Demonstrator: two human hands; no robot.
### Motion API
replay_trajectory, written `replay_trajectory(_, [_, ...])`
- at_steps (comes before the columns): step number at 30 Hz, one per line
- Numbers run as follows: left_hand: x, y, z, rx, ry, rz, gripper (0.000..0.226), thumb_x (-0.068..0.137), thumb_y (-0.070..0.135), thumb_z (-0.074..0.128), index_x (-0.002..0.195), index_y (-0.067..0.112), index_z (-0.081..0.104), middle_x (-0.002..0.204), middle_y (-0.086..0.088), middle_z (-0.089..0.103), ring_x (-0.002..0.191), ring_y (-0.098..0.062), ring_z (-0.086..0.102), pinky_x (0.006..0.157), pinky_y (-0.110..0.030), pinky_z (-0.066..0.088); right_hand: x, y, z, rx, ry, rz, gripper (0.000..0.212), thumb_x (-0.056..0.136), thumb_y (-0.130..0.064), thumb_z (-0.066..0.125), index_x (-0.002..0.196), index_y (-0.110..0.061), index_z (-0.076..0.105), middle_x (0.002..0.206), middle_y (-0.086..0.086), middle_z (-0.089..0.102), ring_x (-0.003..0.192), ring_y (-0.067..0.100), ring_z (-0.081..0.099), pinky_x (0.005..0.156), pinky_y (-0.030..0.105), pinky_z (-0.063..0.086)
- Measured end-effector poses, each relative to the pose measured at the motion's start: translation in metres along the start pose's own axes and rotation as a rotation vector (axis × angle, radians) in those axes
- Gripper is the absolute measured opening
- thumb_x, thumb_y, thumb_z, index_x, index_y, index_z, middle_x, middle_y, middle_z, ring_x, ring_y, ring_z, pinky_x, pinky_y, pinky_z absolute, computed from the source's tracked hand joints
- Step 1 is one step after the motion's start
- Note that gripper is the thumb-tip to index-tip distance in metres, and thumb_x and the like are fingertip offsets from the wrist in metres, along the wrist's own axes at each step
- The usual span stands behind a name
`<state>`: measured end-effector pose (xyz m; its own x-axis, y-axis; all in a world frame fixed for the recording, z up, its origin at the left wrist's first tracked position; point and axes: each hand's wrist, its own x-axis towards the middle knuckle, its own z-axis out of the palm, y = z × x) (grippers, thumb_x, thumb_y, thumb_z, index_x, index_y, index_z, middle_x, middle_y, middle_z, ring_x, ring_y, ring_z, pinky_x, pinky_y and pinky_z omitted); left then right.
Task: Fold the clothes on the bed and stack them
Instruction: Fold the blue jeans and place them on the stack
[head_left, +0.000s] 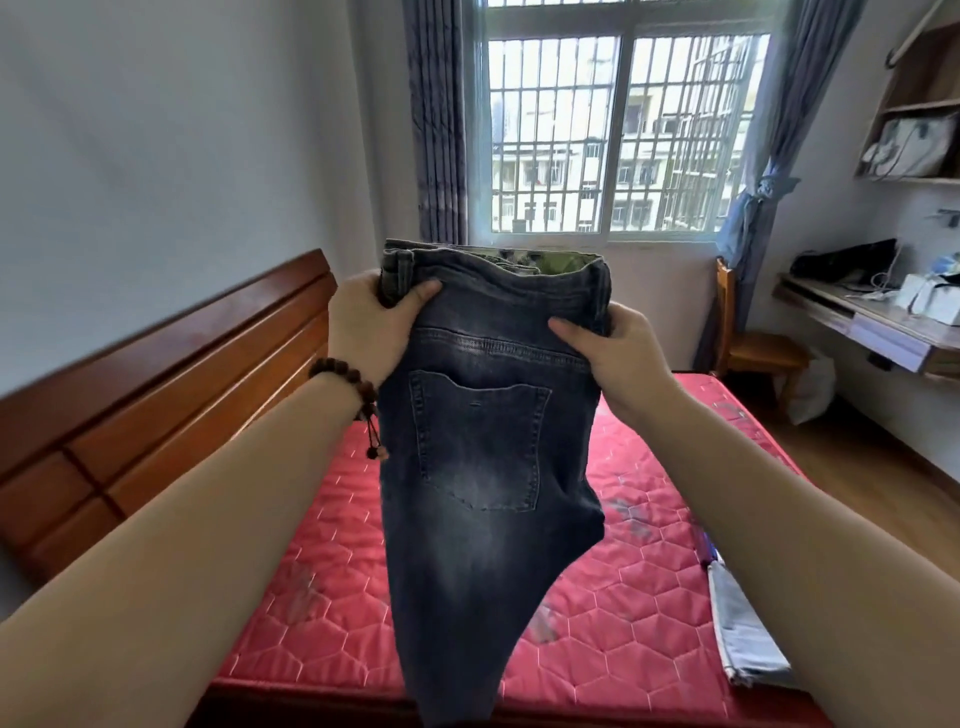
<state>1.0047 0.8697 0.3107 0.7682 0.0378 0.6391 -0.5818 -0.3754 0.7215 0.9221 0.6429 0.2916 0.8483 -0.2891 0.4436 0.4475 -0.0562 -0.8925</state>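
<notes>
From my feed, the wooden headboard sat far left, and next in came the left hand, beaded bracelet at the wrist, fingers curled tight round one end of the waistband. Centre frame hung the jeans, dark washed denim, already doubled leg over leg by the look of it, back pocket facing me, a green patterned lining peeking at the top. They hung in the air above the red quilted mattress, not touching it. On to the right hand: thumb pressed across the denim, fingers wrapped behind the other waistband end, a firm pinch. I judged this the fold-in-hand step; next called for lowering them flat and folding them over. Far right, a pale folded garment lay at the mattress edge.
</notes>
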Motion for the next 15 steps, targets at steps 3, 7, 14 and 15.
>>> replay_trajectory(3, [-0.018, -0.018, -0.019, 0.167, 0.075, 0.095, 0.047, 0.079, 0.057, 0.064, 0.088, 0.012, 0.068, 0.085, -0.005, 0.071, 0.079, -0.019, 0.063, 0.067, -0.027, 0.040, -0.021, 0.009, 0.020, -0.230, 0.057, -0.080, 0.011, 0.088, -0.011, 0.068, 0.098, -0.017, 0.068, 0.098, 0.000, 0.072, 0.096, 0.020, 0.067, 0.087, 0.035, 0.052])
replay_trajectory(7, [-0.033, -0.030, -0.037, 0.200, 0.138, 0.134, 0.049, 0.081, 0.062, 0.060, 0.086, 0.013, 0.064, 0.076, 0.004, 0.064, 0.071, -0.013, 0.053, 0.061, -0.018, 0.028, -0.041, 0.015, 0.044, -0.503, 0.230, -0.253, 0.018, 0.090, -0.026, 0.065, 0.097, -0.008, 0.065, 0.084, -0.006, 0.064, 0.076, 0.008, 0.058, 0.063, 0.016, 0.038])
replay_trajectory(14, [-0.015, -0.031, -0.037, 0.148, 0.101, 0.097, 0.053, 0.073, 0.069, 0.062, 0.059, 0.019, 0.051, 0.055, 0.012, 0.049, 0.051, 0.000, 0.045, 0.049, -0.009, 0.030, -0.026, 0.009, 0.047, -0.598, 0.286, -0.274, 0.020, 0.090, -0.031, 0.064, 0.079, -0.016, 0.057, 0.069, -0.019, 0.052, 0.062, -0.004, 0.050, 0.052, 0.004, 0.030])
replay_trajectory(15, [-0.012, -0.034, -0.031, 0.157, 0.076, 0.087, 0.055, 0.072, 0.070, 0.062, 0.056, 0.019, 0.050, 0.053, 0.010, 0.049, 0.050, -0.001, 0.045, 0.048, -0.011, 0.030, -0.020, 0.014, 0.043, -0.612, 0.278, -0.263, 0.020, 0.090, -0.031, 0.064, 0.080, -0.015, 0.057, 0.068, -0.017, 0.053, 0.061, -0.001, 0.049, 0.052, 0.007, 0.030])
